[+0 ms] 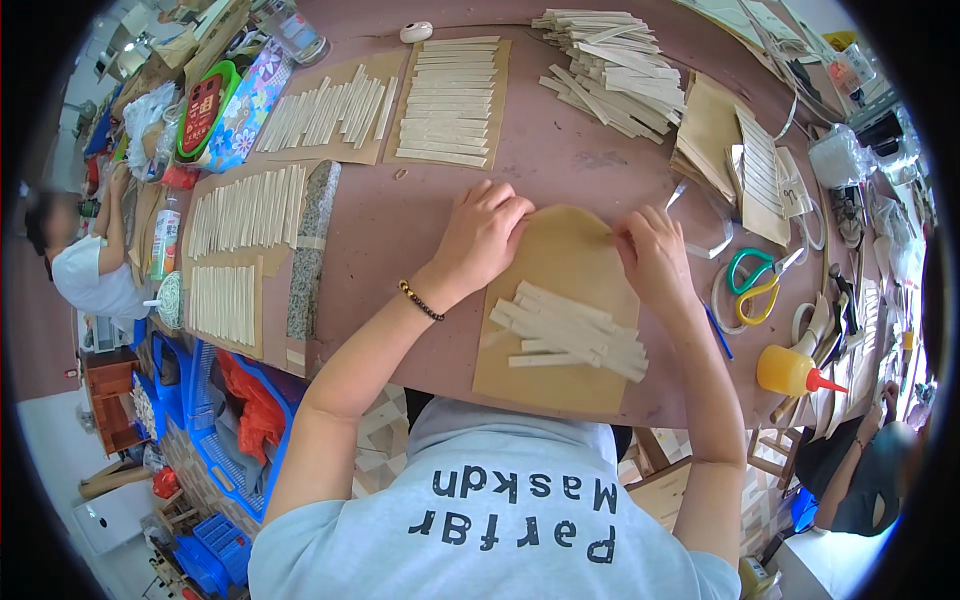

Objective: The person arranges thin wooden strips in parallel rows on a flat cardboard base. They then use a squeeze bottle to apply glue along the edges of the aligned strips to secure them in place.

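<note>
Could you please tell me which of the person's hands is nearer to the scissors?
Right. The right hand is left of the scissors, at the upper right edge of the brown sheet; the left hand is farther left, at the sheet's upper left edge.

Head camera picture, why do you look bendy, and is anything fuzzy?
In the head view, the fisheye lens curves the edges of the brownish table and leaves black corners; also in the head view, the pale strips on the tan sheet nearest the light blue shirt look slightly smeared, perhaps from movement.
</note>
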The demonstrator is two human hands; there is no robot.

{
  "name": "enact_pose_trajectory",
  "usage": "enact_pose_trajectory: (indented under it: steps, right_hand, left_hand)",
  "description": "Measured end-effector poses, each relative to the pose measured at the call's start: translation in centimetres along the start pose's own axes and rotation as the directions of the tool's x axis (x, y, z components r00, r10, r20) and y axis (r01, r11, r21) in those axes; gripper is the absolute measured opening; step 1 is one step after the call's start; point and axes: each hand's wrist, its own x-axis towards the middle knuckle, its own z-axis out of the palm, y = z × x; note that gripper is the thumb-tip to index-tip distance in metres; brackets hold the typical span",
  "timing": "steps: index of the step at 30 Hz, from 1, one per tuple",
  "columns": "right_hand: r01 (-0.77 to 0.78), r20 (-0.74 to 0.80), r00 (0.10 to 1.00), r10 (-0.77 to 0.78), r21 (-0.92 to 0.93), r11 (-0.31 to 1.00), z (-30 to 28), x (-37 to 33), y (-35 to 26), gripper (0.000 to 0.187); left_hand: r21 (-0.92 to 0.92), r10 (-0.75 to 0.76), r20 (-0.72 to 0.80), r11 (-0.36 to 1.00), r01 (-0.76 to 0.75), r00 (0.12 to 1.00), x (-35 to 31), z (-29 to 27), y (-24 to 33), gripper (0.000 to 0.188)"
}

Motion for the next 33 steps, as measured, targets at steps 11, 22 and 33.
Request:
enact_pose_trajectory:
  steps: [11, 22, 33]
  right_hand:
    - [0.13, -0.007, 0.991, -0.131, 0.193, 0.973, -1.4, -6.3, -4.8, 0.044]
    - [0.051, 0.009, 0.998, -0.054, 0.2, 0.978, -1.6, -8.5, -6.9, 0.026]
    - [-0.074, 0.102, 0.994, 0.043, 0.322, 0.944, -1.5, -3.4, -4.6, 0.026]
  left_hand:
    - [-0.2, 0.136, 0.181, 0.975, -0.099, 0.974, -4.2, -2.3, 5.9, 0.04]
    - [-0.328, 0.078, 0.17, 0.945, -0.018, 0.982, -8.7, -3.8, 8.3, 0.027]
    - [-0.329, -0.001, 0.087, 0.944, 0.03, 0.996, -1.6, -2.2, 4.5, 0.022]
